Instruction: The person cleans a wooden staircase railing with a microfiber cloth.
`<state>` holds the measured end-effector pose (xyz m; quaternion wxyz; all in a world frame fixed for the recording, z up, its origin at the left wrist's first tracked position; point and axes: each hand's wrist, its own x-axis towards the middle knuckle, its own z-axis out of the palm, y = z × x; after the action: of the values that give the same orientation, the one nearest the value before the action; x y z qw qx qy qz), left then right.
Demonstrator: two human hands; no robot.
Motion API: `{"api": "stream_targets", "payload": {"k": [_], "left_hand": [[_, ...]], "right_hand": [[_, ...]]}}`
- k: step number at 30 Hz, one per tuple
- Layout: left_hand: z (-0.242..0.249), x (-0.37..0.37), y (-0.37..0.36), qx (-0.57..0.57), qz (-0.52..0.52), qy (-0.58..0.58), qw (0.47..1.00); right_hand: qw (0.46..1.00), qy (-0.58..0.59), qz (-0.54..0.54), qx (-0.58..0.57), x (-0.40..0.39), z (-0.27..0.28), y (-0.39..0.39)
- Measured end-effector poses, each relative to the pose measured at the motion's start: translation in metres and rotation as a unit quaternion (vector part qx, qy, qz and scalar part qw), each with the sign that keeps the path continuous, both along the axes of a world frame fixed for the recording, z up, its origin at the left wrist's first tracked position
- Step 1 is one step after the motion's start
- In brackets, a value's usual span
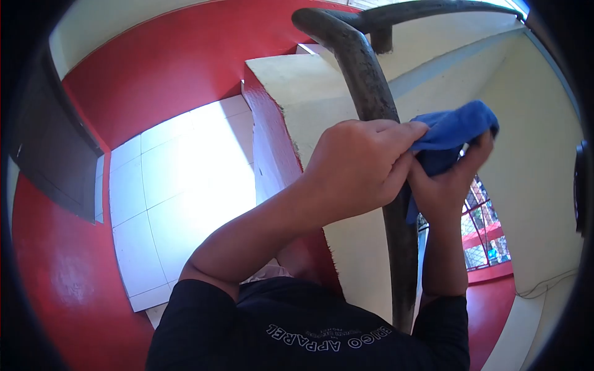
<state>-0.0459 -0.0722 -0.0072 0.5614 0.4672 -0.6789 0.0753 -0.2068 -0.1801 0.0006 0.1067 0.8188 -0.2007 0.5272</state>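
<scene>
A blue cloth (455, 127) is bunched up between my two hands, just to the right of a dark handrail (365, 71). My left hand (362, 164) passes in front of the rail and pinches the cloth's near edge between thumb and fingers. From below, my right hand (451, 179) grips the cloth, its fingers curled around the far side and partly covered by it. One end of the cloth hangs down behind my hands beside the rail. Whether the cloth touches the rail is hidden by my left hand.
The handrail bends at the top above a cream low wall (297, 93) with a red side. White floor tiles (185, 185) lie to the left, beside red walls and a dark door (55, 136). At right is a grilled window (482, 235) and a loose wire (547, 284).
</scene>
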Motion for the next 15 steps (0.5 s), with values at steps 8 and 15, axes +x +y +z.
{"api": "stream_targets", "payload": {"k": [8,15], "left_hand": [[0.04,0.0,0.027,-0.11,-0.043,0.134,0.984],[0.043,0.082,0.024,0.09,0.419,-0.028,0.903]], "right_hand": [[0.98,-0.095,0.065,-0.16,-0.022,0.038,-0.029],[0.962,0.145,0.189,0.132,0.042,0.053,-0.072]]}}
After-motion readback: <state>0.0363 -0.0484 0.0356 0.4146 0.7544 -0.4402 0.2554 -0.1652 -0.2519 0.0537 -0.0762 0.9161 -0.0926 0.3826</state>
